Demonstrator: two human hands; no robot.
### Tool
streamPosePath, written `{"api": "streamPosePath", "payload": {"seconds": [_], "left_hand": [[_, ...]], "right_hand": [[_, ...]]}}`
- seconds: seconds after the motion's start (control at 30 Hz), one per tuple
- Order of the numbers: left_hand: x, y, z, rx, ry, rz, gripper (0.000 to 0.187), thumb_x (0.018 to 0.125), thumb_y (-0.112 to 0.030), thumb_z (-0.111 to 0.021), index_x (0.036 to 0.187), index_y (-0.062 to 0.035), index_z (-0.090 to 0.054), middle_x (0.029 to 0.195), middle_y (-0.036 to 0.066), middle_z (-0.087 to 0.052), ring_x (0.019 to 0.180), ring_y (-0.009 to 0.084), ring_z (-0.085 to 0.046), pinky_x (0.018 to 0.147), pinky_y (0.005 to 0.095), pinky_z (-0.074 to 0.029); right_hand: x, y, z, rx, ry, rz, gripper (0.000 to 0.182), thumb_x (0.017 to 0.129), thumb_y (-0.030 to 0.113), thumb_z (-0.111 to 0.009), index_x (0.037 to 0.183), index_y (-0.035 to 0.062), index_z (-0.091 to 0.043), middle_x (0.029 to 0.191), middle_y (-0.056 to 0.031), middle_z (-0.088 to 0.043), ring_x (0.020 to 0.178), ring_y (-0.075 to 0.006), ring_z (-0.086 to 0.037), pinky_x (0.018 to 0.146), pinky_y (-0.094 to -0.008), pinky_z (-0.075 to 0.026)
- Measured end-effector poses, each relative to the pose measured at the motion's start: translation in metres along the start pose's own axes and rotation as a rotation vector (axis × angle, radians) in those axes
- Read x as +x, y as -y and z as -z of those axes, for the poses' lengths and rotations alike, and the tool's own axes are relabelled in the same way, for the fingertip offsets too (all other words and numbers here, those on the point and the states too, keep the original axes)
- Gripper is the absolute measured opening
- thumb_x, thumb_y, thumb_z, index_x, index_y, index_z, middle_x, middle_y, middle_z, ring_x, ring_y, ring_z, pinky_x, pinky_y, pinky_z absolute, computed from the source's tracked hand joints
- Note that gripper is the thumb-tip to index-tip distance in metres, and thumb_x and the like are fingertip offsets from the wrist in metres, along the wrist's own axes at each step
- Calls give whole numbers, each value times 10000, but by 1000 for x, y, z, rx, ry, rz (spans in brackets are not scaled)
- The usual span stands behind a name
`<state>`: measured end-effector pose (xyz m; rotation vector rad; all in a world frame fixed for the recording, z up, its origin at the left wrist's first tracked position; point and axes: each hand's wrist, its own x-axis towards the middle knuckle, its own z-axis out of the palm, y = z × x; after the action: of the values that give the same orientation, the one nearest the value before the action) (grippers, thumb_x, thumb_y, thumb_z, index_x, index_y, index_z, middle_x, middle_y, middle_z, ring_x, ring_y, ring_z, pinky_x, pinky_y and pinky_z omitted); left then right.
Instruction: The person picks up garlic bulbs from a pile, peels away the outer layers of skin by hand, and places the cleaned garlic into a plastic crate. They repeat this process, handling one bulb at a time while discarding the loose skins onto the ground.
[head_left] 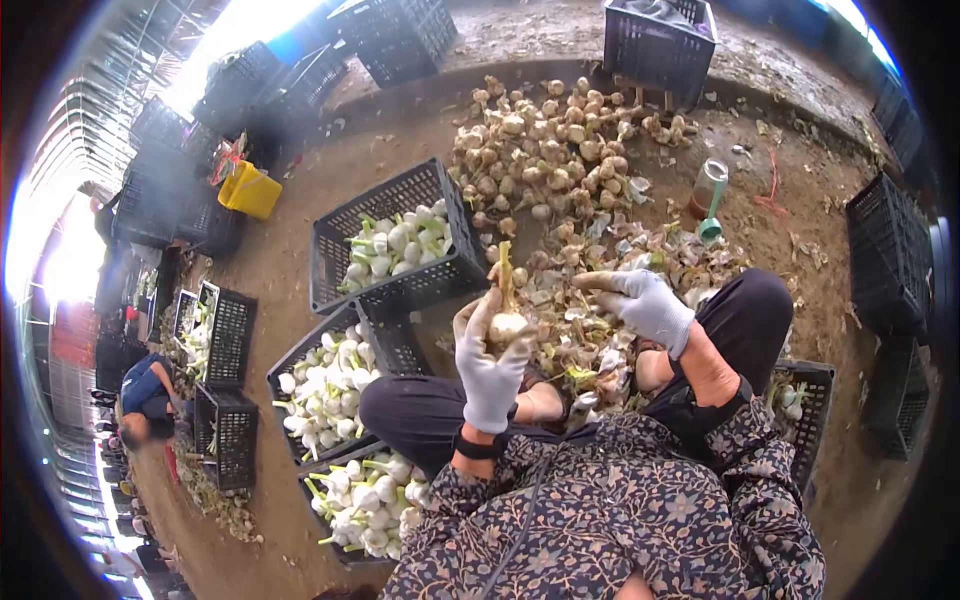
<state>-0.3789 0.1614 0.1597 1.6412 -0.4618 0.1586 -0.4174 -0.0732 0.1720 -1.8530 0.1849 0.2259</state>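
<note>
My left hand (488,380), in a whitish glove with soiled fingers, is closed around a garlic bulb (507,326). The bulb's dry yellowish stem points up and its white side faces me. To the right, my gloved right hand (648,304) is apart from the bulb, its fingers stretched toward it, and I see nothing held there. Peeled skins and leaf scraps (590,345) litter the ground below both hands. Beyond them lies a heap of unpeeled garlic bulbs (550,150).
Black crates of clean white garlic stand at my left: a far crate (330,235), a middle crate (280,400) and a near one (385,505). Another crate (820,400) is by my right knee. A green-lidded jar (710,185) and yellow bucket (250,190) are farther off. A person (150,390) bends at far left.
</note>
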Motion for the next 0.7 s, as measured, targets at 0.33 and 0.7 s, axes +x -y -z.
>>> {"api": "streamPosePath", "payload": {"seconds": [0.33, 0.7], "left_hand": [[-5, -2, -17, 396, 103, -218, 644, 673, -116, -848, 1264, -36, -607, 1181, 139, -528, 1078, 272, -563, 917, 347, -486], [-14, -3, -26, 603, 168, -323, 619, 679, -65, -765, 1277, -75, -603, 1140, 145, -567, 1047, 343, -580, 884, 410, -509]], "right_hand": [[7, 11, -41, 304, 59, 126, 289, 911, 149, -652, 1163, 9, -669, 985, -29, -698, 862, -84, -601, 750, -259, -509], [20, -14, -53, -162, -227, 199, 236, 797, 152, -596, 912, -38, -672, 764, -218, -665, 669, -228, -637, 638, -370, -489]]}}
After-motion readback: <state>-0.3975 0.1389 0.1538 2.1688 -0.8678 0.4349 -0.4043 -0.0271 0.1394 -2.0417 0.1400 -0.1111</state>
